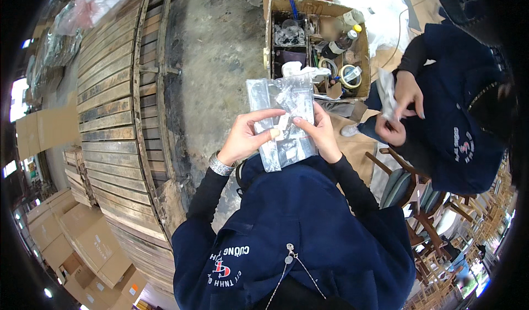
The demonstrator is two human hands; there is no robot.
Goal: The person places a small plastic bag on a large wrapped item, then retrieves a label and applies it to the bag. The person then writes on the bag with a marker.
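Stained concrete floor (220, 51), top center. Slatted wooden platform (113, 106) runs down the left. Cardboard boxes (91, 235) stacked lower left. Wooden chairs (398, 188), green-padded, lower right. Bright white openings (19, 98), far left edge.

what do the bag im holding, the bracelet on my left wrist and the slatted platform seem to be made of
Clear bag: thin, glossy plastic film, judging by its transparency, creases and bright glints.
Bracelet: probably silver-toned metal, from its shine; coated plastic can't be ruled out.
Slatted platform: apparently wood, worn and matte, with stained brown boards.
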